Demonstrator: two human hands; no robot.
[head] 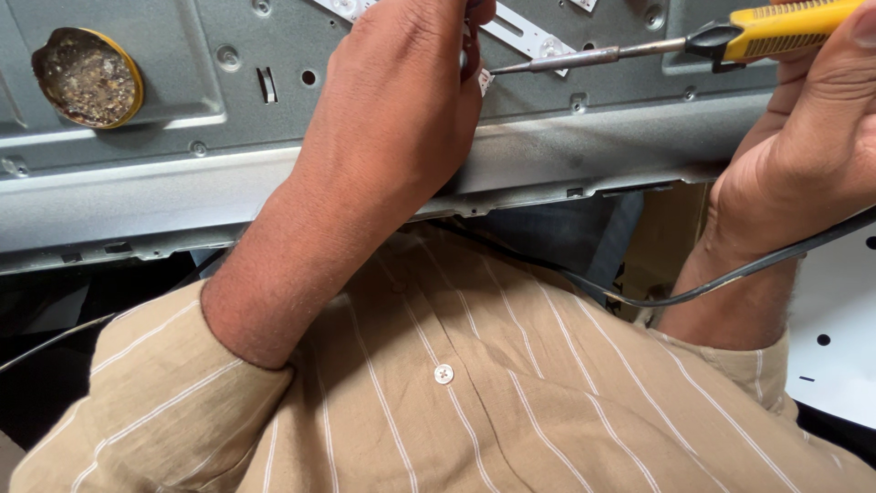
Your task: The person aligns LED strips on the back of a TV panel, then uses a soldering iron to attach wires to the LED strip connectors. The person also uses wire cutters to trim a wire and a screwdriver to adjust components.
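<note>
Striped shirt (456, 402), right hand (803, 146) gripping soldering iron (693, 41)

surface: grey sheet-metal panel (137, 183) spanning the top, stamped with holes, slots and screw bosses | edge: folded lip along its near side | lower right: white perforated sheet (835, 347) | below panel: dark shadowed gap (55, 301) | light: bright, even, soft shadows

Left hand (401, 110) fingertips cut off by the top edge, covering whatever they pinch, yellow-handled soldering iron (721, 41) running off the top right corner, grey metal panel (566, 155) cropped on three sides
</note>
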